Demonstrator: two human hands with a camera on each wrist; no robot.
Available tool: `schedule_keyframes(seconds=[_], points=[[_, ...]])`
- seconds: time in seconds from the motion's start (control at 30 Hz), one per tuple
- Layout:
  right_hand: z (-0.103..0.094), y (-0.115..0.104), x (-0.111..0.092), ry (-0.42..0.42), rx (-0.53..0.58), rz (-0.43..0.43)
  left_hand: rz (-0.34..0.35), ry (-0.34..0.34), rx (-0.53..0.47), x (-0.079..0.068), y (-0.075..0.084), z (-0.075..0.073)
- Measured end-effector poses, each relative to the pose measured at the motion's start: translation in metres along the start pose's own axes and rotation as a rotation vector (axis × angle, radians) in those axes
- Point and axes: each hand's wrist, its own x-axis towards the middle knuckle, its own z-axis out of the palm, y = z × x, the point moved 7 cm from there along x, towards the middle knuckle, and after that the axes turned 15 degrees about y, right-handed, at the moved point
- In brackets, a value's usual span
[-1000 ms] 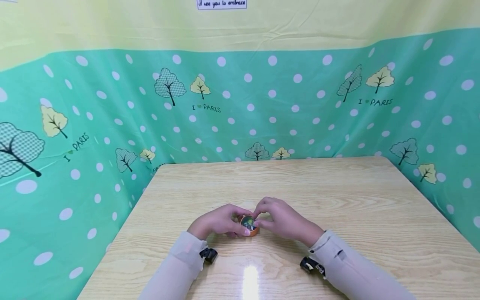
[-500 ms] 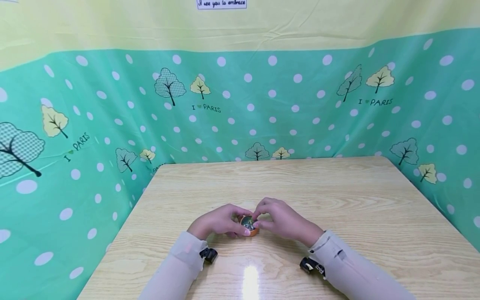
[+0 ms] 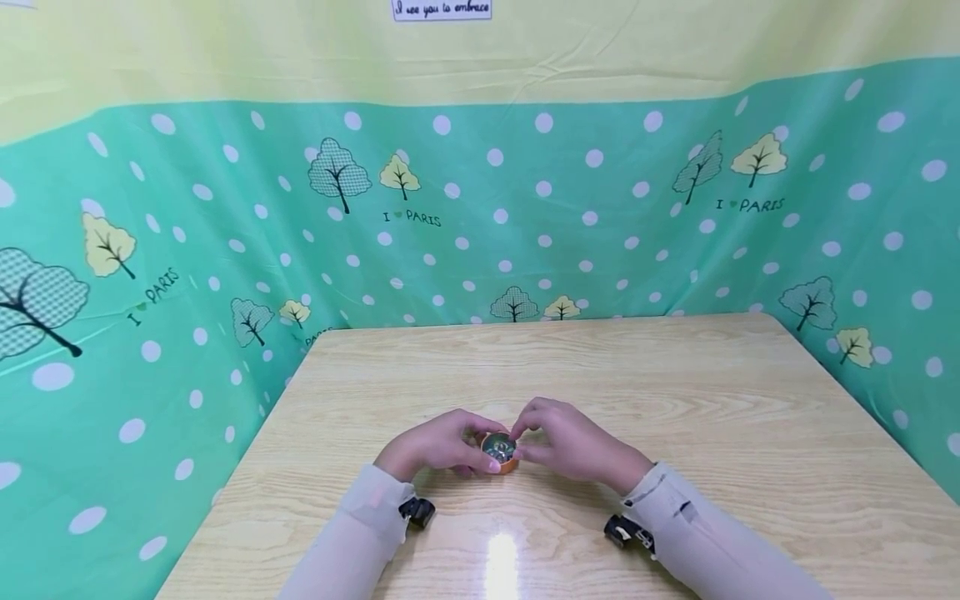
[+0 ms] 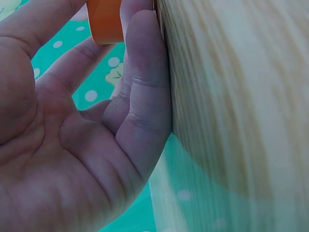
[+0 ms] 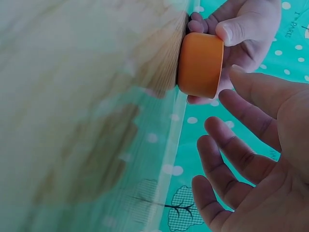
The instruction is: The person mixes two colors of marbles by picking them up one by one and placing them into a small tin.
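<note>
A small orange round tub [image 5: 200,65] stands on the wooden table, its circular top [image 3: 498,447] dark and glossy with a pattern too small to make out. My left hand [image 3: 448,442] grips it from the left, thumb on the near rim and other fingers round the far side. In the left wrist view, the little-finger edge of that hand lies along the tabletop. My right hand [image 3: 566,437] hovers at the tub's right rim. Its thumb and index fingertip are parted there, with nothing visible between them; contact with the rim is hard to tell.
The light wooden table [image 3: 637,367] extends to the back and both sides. A green dotted cloth [image 3: 543,217] with printed trees hangs behind it and along the sides. Black wrist cameras [image 3: 417,512] sit under both cuffs.
The right fingertips have shifted slightly right, off the tub's top, so more of its circle shows. The greenish patch on the top has turned darker. The left hand keeps its grip.
</note>
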Motion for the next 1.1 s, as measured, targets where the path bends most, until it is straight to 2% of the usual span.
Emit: schedule_keyframes(seconds=[0.6, 1.1], points=[[-0.007, 0.005, -0.004, -0.005, -0.007, 0.023, 0.012, 0.005, -0.001, 0.001, -0.001, 0.0], [-0.015, 0.011, -0.012, -0.005, -0.032, 0.023, -0.014, 0.016, -0.008, 0.002, -0.004, -0.001]])
